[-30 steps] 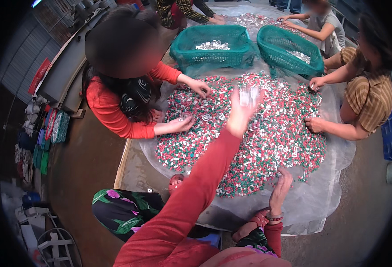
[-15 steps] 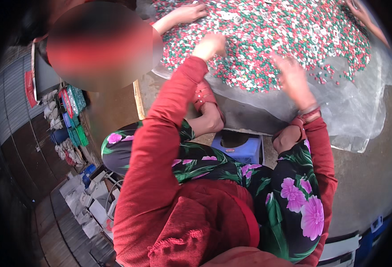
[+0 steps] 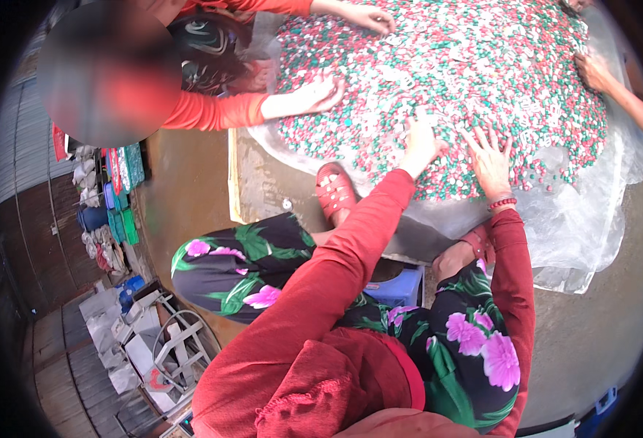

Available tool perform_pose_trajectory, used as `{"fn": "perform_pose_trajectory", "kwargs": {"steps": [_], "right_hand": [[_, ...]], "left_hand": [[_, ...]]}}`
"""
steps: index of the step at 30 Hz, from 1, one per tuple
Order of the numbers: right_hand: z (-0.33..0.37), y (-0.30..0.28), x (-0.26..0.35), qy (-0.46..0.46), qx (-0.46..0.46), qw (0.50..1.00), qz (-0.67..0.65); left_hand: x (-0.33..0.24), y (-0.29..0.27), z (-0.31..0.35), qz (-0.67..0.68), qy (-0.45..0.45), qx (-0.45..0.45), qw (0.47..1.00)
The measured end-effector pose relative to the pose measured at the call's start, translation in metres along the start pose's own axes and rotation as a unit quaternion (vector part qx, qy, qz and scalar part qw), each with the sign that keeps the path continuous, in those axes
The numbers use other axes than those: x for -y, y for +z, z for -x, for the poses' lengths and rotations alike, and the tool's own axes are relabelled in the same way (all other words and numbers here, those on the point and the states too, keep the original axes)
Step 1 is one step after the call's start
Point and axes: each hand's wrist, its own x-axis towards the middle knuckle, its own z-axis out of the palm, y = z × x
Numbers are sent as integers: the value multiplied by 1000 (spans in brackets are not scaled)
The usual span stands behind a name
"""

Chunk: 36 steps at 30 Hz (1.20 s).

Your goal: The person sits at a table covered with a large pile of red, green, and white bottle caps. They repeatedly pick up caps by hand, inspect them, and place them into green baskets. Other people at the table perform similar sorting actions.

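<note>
A broad layer of small red, green and white pieces (image 3: 365, 109) lies on a clear plastic sheet (image 3: 569, 252). My left hand (image 3: 423, 146) is over the near part of the layer, its thumb held apart from its fingers; the fingertips blend into the white pieces around them. Beside it on the right, my right hand (image 3: 491, 164) lies with its fingers spread over the pieces, nothing visible in its grasp. A red beaded bracelet (image 3: 502, 204) circles my right wrist.
At the left, a co-worker's two hands (image 3: 321, 95) reach over the layer from orange-red sleeves. Another person's hand (image 3: 591, 71) touches the right edge. A blue plastic stool (image 3: 400, 286) stands between my legs. White parts and frames (image 3: 146, 343) are piled at lower left.
My left hand has moved right, closer to my right hand, whose fingers are now spread on the pieces. The view has shifted, showing more of the co-worker at the left.
</note>
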Motion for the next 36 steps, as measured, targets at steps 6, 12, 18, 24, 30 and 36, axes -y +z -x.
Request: {"fn": "perform_pose_trajectory", "kwargs": {"steps": [6, 12, 18, 24, 30, 36], "right_hand": [[4, -22, -71, 8, -54, 997, -60], [-11, -93, -110, 74, 51, 948, -307], [-25, -28, -126, 163, -62, 956, -238], [-26, 12, -46, 81, -101, 962, -239], [-11, -9, -16, 212, 4, 557, -803], [-19, -94, -18, 230, 43, 457, -858]], "left_hand": [[-96, 42, -34, 414, -99, 150, 892], [-134, -16, -72, 369, -72, 353, 857], [-125, -46, -88, 413, -133, 410, 803], [-87, -73, -64, 528, -184, 340, 756], [-68, -87, -29, 346, -230, 284, 864], [-53, -98, -11, 385, -75, 183, 901]]}}
